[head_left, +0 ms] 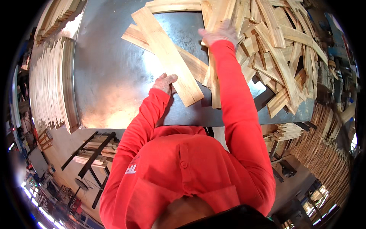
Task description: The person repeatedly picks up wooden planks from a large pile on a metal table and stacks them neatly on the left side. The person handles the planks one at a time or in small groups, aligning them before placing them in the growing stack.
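My left hand (164,83) is closed on the left edge of a pale wooden board (167,57), its thumb along the edge near the board's close end. That board lies slantwise over another board (194,65) on the metal tabletop (103,61). Farther out and to the right, my right hand (221,34) rests with fingers spread on a board (219,17) at the left side of a jumbled heap of boards (282,49). Some of its fingers are blurred, and my palm hides part of the board under it.
A tight row of boards on edge (51,84) lines the table's left side, with another stack (57,17) beyond it. One board (175,5) lies across the far side. Below the table are a black metal rack (95,152) holding wood and a large pile of slats (320,152).
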{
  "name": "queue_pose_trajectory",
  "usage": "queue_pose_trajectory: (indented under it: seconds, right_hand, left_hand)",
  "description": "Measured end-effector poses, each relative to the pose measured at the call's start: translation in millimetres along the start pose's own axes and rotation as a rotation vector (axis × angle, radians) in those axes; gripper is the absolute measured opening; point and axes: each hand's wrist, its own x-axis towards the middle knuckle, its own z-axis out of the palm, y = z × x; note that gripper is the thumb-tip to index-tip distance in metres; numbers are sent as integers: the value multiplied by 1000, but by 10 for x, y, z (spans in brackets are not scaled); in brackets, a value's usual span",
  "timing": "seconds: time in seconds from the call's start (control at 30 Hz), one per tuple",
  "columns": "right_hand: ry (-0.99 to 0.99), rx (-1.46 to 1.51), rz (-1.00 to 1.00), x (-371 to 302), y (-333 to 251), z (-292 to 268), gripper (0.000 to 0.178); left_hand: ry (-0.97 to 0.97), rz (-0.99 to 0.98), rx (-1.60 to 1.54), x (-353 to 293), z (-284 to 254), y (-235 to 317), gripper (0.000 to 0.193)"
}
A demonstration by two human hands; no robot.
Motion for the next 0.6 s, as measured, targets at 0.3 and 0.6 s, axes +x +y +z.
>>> queue_pose_trajectory:
  seconds: [0.3, 0.6]
  right_hand:
    - [-241, 84, -276, -1571, 153, 11, 89]
    - [32, -34, 125, -334, 209, 284, 109]
  left_hand:
    - [-174, -40, -229, -143, -77, 42, 52]
    - [178, 62, 832, 338, -587, -326, 81]
